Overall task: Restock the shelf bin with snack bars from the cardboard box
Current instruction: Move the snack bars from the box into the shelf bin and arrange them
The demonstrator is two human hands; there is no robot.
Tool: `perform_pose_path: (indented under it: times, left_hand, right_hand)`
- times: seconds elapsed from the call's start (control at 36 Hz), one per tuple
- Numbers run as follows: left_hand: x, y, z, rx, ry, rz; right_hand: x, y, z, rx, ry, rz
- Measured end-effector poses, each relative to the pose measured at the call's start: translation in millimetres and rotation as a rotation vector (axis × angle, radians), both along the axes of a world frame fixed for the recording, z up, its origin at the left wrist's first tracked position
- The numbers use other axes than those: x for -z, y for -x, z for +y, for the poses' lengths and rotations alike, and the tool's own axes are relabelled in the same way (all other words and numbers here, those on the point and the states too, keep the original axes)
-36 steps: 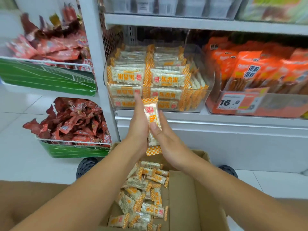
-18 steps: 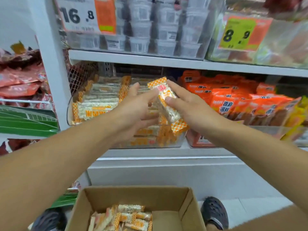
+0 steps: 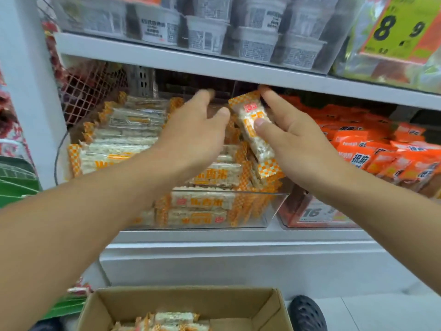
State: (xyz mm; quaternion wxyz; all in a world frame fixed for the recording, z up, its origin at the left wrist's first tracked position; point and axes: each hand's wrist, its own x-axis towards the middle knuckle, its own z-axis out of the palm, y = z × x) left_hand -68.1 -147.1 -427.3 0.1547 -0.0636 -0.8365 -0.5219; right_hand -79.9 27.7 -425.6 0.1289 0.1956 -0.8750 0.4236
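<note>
A green price tag [image 3: 403, 27] up top reads 8 and 9; an orange price label [image 3: 315, 212] below shows 16 (rest hidden). The snack bars [image 3: 207, 175] carry orange Chinese characters.

The snack bar [image 3: 254, 130] had a clear wrapper over pale cream rice, orange-and-white checkered ends and a small red logo. The bars in the clear shelf bin [image 3: 274, 206] bore the same checks and orange lettering. The neighbouring packets [image 3: 372, 149] were bright orange with white and dark print. The price tag [image 3: 401, 27] was yellow-green with black digits. The cardboard box [image 3: 238, 304] was plain brown, the shelf [image 3: 214, 68] pale grey-white, and the shoe [image 3: 307, 314] black.
</note>
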Motion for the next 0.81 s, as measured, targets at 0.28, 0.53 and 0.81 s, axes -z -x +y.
perform_pose_path:
  times: [0.28,0.53,0.81]
  left_hand:
    - [24.1,5.7,-47.2,-0.028,1.008,-0.027]
    - [29.1,7.1,-52.5,0.004,1.035,0.000]
    - [28.6,12.2,-52.7,0.018,1.077,-0.048]
  right_hand:
    - [-17.3,48.4,-33.2,0.311,-0.628,0.138]
    - [-19.4,84.6,-54.6,0.343,-0.991,-0.016]
    - [-10.4,93.2,-56.4,0.225,-0.806,-0.281]
